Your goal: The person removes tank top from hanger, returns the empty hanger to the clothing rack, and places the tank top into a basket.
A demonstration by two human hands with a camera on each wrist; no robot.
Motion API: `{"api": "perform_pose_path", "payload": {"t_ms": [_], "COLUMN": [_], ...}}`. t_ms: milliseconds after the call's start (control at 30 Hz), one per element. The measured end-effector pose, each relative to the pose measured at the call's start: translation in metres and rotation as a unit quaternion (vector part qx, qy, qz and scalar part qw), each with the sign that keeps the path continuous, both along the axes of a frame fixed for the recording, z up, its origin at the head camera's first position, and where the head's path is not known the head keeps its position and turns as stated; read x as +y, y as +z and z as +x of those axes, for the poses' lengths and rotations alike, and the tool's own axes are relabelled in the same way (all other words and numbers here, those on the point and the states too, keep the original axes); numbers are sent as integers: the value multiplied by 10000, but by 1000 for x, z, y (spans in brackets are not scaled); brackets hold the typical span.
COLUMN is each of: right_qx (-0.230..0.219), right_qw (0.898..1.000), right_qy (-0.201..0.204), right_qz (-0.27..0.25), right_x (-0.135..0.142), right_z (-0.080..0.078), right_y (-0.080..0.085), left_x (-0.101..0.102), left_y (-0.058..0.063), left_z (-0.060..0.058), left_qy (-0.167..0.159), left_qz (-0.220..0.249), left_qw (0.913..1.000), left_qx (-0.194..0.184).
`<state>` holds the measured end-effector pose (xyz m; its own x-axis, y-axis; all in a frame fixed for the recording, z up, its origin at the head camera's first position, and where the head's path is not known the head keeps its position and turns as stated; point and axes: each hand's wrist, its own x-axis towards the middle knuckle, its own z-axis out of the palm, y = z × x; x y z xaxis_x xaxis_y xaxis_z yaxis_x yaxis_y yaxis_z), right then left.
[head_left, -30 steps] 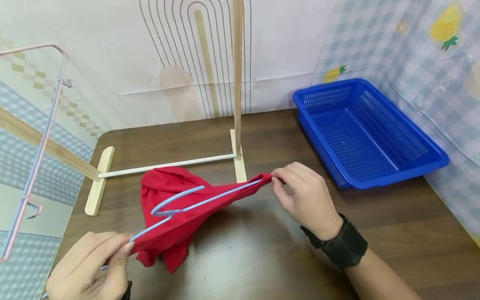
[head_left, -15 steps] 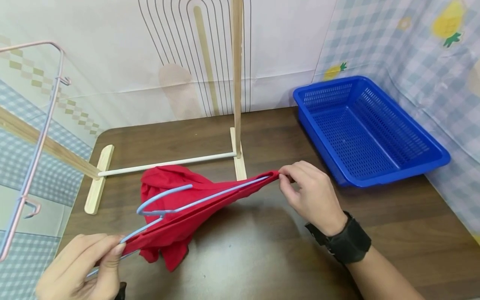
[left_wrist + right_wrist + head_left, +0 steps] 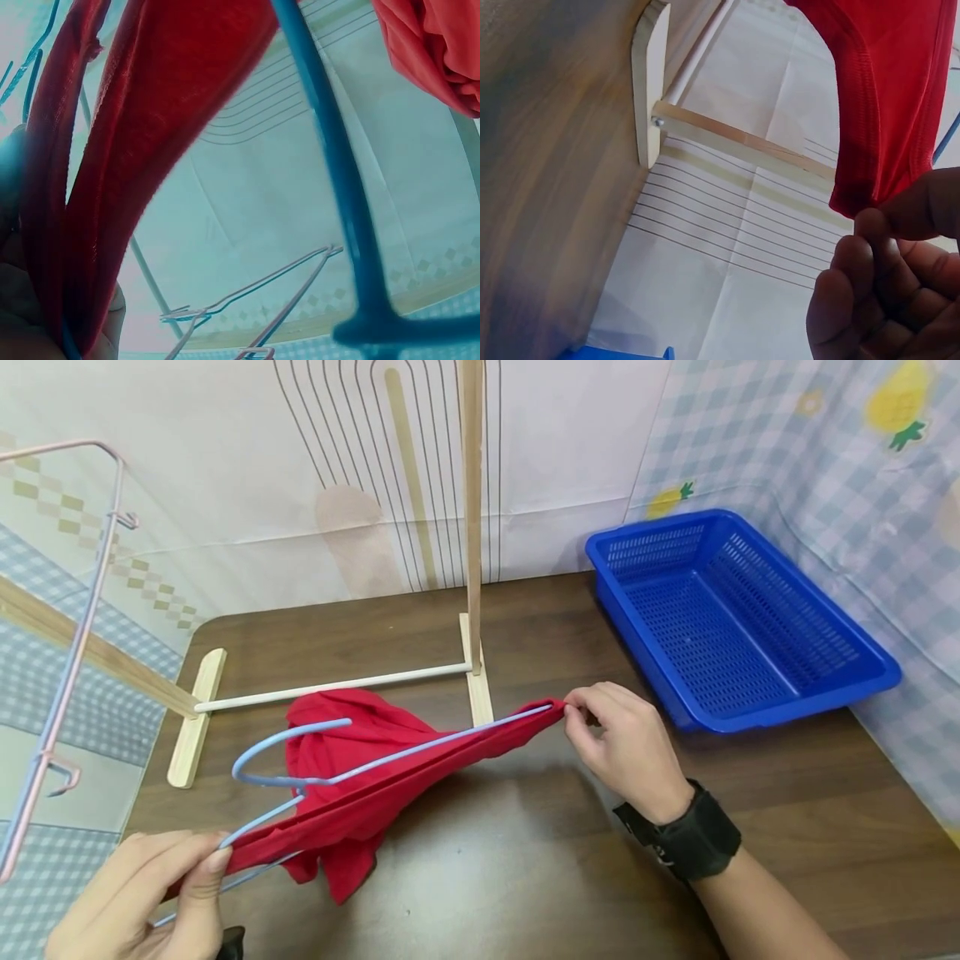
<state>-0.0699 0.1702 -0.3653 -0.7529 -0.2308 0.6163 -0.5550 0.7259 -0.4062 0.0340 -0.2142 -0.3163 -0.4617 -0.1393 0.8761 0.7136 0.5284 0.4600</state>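
A red garment (image 3: 390, 802) is stretched along a light blue hanger (image 3: 420, 749), its loose part hanging down over the table. My left hand (image 3: 142, 893) pinches the hanger together with the cloth edge at the lower left. At the other end, my right hand (image 3: 626, 747) pinches the garment's corner between thumb and fingertips, just past the hanger's tip. The hanger's hook points toward the upper right, over the cloth. In the right wrist view, fingertips (image 3: 870, 225) grip the hemmed red corner (image 3: 862, 180). The left wrist view shows the doubled cloth (image 3: 112, 187) running into the left hand.
Behind the garment stands a wooden rack with a white lower bar (image 3: 337, 686) and an upright post (image 3: 472, 527). Pink-and-blue hangers (image 3: 82, 618) hang at the left. A blue perforated basket (image 3: 750, 710) sits at the right on the brown table (image 3: 540, 877).
My left hand has moved left with its end of the hanger, and the hook has shifted left. My right hand has moved slightly right, so the cloth spans wider.
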Motion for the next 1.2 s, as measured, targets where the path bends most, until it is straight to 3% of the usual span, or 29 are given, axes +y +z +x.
{"api": "perform_pose_path", "payload": {"t_ms": [367,733,933,1200], "right_qx": [-21,-137,-420,-1002], "right_qw": [10000,9999,9990,9943], "right_qy": [-17,1,-96,-360], "right_qz": [-44,2,102,96], "right_x": [-3,-7,-11,-17], "right_z": [1,5,7,10], "right_y": [-7,-13,-20,-26], "left_x": [-3,1,-1,-4], "left_y": [-3,-2,-6,-14], "left_z": [2,2,4,3], "left_qy": [246,405,484,349], "left_qz": [44,560,513,882], "left_qw": [9994,9969,9963,9942], "left_qx": [-238,-381,-496,-516]}}
